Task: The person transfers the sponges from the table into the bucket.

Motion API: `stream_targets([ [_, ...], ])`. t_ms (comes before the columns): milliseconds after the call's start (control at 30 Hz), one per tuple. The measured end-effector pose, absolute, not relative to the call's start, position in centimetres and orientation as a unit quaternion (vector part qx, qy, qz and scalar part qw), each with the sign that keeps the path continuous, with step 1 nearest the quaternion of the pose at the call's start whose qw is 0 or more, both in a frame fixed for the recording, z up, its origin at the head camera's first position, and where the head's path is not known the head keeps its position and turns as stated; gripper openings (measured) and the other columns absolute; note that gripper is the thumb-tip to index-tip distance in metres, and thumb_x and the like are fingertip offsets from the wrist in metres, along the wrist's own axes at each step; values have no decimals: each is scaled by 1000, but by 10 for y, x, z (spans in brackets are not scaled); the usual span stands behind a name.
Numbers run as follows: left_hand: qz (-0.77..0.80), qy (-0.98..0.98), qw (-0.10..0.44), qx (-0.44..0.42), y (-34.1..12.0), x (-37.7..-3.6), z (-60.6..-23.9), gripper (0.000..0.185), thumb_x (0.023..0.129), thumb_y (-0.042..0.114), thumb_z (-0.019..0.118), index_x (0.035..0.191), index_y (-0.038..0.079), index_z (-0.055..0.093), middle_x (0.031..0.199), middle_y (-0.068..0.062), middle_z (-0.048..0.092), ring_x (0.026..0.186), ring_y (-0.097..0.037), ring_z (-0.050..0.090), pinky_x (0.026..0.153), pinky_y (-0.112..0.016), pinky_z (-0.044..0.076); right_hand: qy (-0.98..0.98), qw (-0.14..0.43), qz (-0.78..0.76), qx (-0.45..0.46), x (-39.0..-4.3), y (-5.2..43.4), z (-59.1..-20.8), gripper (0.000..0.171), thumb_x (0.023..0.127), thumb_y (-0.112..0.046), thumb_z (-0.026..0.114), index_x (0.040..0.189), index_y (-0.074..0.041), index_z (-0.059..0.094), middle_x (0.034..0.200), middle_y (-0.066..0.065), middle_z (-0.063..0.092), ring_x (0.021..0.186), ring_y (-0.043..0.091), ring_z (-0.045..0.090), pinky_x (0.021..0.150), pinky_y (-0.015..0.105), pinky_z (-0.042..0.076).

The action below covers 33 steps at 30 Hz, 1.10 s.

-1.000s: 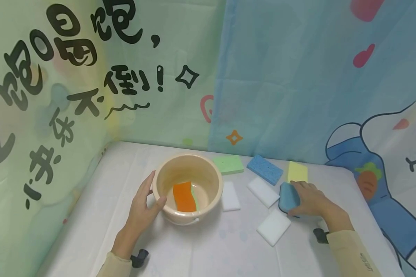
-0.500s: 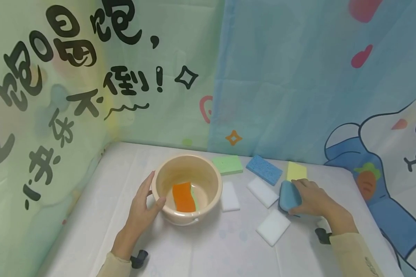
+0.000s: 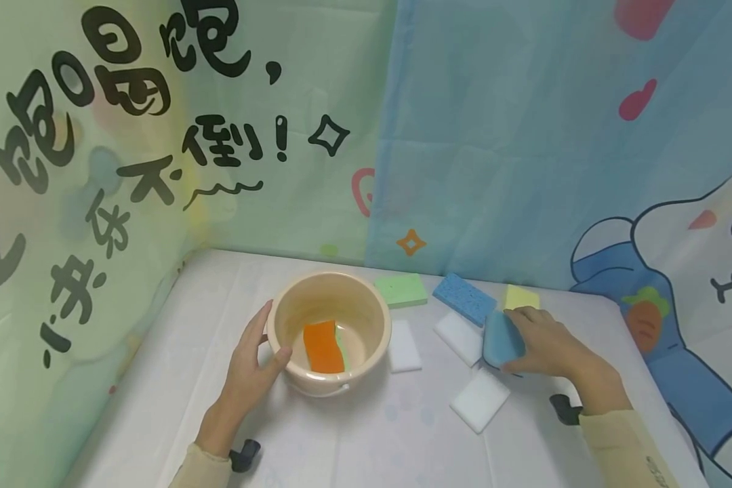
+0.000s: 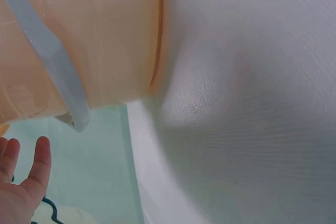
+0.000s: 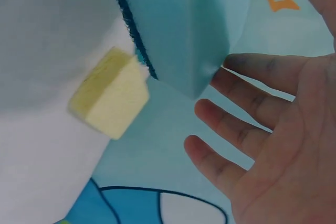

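Observation:
My left hand point(image 3: 248, 369) rests at the left side of a cream bucket point(image 3: 312, 383), thumb at its near rim and fingers along the outer wall, fairly straight. In the left wrist view the bucket's pale handle point(image 4: 59, 59) hangs down its side. Inside the bucket lies an orange piece point(image 3: 324, 348) with a green edge. My right hand point(image 3: 545, 344) pinches a thick light-blue sponge point(image 3: 501, 340) between thumb and fingers. Its dark scouring layer point(image 5: 131, 22) faces the table, and the right wrist view shows it raised above the tabletop.
A green sponge point(image 3: 401, 290), a textured blue sponge point(image 3: 465, 299) and a yellow sponge point(image 3: 522, 297) lie along the back. White pads point(image 3: 405, 347) lie between bucket and right hand, one point(image 3: 480, 400) nearer the front. A printed cloth point(image 3: 500, 169) hangs behind the table.
My right hand has lifted the light-blue sponge and brought it slightly left and toward the back, over the edge of a white pad. The left hand and bucket stay put.

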<state>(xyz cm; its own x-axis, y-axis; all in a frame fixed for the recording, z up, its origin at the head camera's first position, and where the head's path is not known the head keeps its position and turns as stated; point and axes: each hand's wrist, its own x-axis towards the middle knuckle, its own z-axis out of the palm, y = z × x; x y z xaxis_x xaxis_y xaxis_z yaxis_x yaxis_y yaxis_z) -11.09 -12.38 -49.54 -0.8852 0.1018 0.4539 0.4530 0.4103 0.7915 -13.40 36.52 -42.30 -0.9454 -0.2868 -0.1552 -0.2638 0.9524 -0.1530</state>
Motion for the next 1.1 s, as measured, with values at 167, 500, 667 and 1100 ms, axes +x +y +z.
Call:
stream_targets([
  [167, -519, -820, 170, -171, -124, -111, -495, 77, 89, 17, 67, 157, 10, 31, 158, -7, 37, 140, -24, 39, 99, -49, 50, 982, 79, -69, -159, -132, 351, -411, 102, 67, -40, 90, 139, 16, 43, 134, 33, 47, 119, 51, 46, 91, 67, 47],
  [500, -521, -819, 169, -172, -124, -113, -496, 76, 91, 23, 66, 158, 10, 31, 158, -7, 36, 141, -23, 38, 99, -47, 50, 978, 59, -53, -191, -130, 326, -385, 100, 68, -39, 90, 139, 15, 44, 135, 32, 48, 122, 51, 45, 95, 67, 44],
  [667, -523, -820, 162, -166, -123, -113, -495, 76, 91, 21, 66, 158, 10, 31, 158, -7, 36, 141, -23, 38, 100, -49, 49, 977, 61, -63, -194, -128, 316, -376, 99, 69, -39, 90, 141, 13, 44, 136, 28, 48, 122, 47, 47, 94, 66, 47],
  [1100, -528, -818, 158, -164, -124, -110, -493, 76, 91, 25, 65, 157, 8, 31, 158, -7, 36, 141, -23, 37, 100, -49, 49, 963, 39, -68, -260, -131, 289, -351, 98, 72, -38, 87, 143, 12, 42, 138, 29, 47, 126, 47, 45, 100, 62, 43],
])
